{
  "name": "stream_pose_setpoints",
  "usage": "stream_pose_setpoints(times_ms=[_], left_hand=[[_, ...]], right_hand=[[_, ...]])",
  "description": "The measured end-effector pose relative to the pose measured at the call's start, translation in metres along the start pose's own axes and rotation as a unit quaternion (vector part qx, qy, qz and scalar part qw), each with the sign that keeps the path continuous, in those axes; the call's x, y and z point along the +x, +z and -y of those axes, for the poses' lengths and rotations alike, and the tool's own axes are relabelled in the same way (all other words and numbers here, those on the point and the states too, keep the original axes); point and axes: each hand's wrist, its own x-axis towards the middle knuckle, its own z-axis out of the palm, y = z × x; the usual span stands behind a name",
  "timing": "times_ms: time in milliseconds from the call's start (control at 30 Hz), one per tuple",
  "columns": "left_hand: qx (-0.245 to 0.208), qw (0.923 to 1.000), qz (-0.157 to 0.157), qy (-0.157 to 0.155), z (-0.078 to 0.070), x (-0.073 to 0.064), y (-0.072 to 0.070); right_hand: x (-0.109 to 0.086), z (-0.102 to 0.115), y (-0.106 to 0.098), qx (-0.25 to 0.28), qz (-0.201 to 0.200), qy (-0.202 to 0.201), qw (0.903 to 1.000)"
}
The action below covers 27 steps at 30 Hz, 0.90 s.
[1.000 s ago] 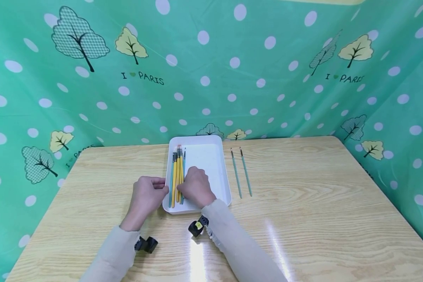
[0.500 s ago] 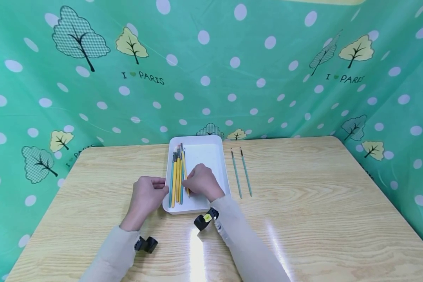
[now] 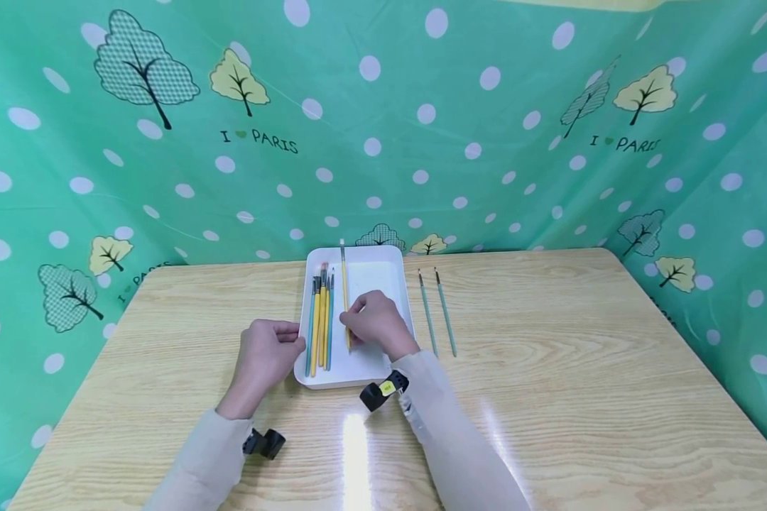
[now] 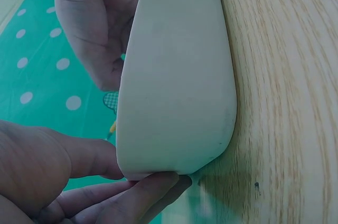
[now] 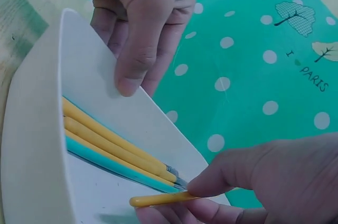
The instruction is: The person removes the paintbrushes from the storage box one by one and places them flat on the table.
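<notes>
A white tray point(image 3: 380, 273) lies on the table; its left wall is pinched between the thumb and fingers of my left hand point(image 3: 265, 355). Over the tray, my right hand point(image 3: 377, 323) pinches a yellow-handled paintbrush point(image 3: 344, 280) near its handle end, bristles pointing away. In the right wrist view the rounded butt of that paintbrush point(image 5: 158, 199) sticks out past the thumb. Several yellow paintbrushes point(image 3: 322, 319) and teal paintbrushes point(image 3: 330, 326) lie side by side along the tray's left side. The left wrist view shows the tray's outer wall point(image 4: 177, 76), which hides its contents.
Two thin teal paintbrushes point(image 3: 428, 312) lie on the wooden table point(image 3: 581, 369) just right of the tray. A green dotted cloth point(image 3: 396, 113) hangs behind the table and at both sides.
My right hand has drawn one yellow paintbrush out of the row and moved it rightward, now lifted and apart from the others. My left hand has stayed on the tray's wall.
</notes>
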Motion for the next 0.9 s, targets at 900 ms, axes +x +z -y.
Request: stream_pose_setpoints(times_ms=[900], left_hand=[[0.003,0.9999,-0.006,0.013,0.0,0.0,0.0]], right_hand=[[0.006,-0.013,-0.045,0.109,0.03,-0.015,0.9934]])
